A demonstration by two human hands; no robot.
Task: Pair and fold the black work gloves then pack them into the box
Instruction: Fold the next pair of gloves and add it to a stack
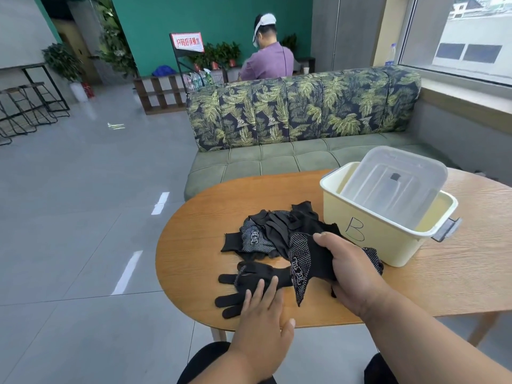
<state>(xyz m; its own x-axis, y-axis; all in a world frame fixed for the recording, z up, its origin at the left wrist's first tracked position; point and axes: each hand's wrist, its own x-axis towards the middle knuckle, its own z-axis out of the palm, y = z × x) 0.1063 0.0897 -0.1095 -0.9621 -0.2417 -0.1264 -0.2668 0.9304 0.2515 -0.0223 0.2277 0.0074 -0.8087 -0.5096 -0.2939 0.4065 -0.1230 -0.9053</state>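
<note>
The left hand lies flat, fingers straight, pressing a black glove spread on the wooden surface. The right hand has its fingers curled round a dotted glove — thumb on top, the glove's cuff hanging down just beside the left fingers. Beyond both hands lies a heap of gloves. The cream box, marked B, stands just past the right fingers — a clear lid leaning inside it.

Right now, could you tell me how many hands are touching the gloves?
2. The left hand presses flat on the glove at the table's near edge; the right hand grips another glove beside the box.
</note>
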